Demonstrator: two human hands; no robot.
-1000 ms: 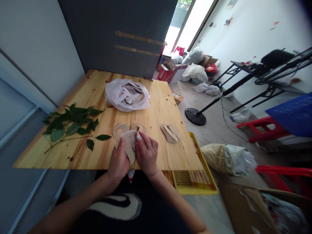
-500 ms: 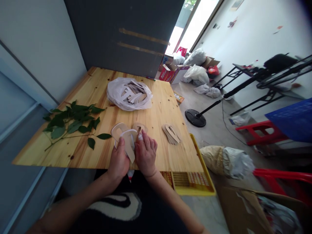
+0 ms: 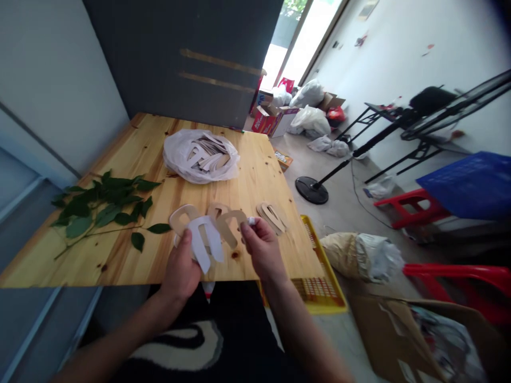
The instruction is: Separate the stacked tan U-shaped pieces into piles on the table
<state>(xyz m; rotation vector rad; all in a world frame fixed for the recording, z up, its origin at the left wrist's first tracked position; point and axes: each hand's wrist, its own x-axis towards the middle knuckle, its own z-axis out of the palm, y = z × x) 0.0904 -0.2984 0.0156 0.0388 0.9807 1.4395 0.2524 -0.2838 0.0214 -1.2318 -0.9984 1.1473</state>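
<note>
My left hand is closed, its thumb pressed on a white U-shaped piece with two prongs pointing down. Between thumb and fingers of my right hand is a tan U-shaped piece, apart from the white one. White wrapping covers a right fingertip. Behind the white piece is a tan looped piece; whether the left hand grips it too, I cannot tell. Another tan cut-out lies on the table between the hands. A fanned stack of tan cut-outs rests beyond my right hand.
A plastic bag full of similar cut-outs sits toward the back of the wooden table. A leafy branch lies at left. Beside the table's right edge is a yellow crate; a fan stand stands farther right.
My hands, close together before, have moved apart. My right hand has shifted right with a tan piece, and a white face now shows in my left hand. The view has turned slightly.
</note>
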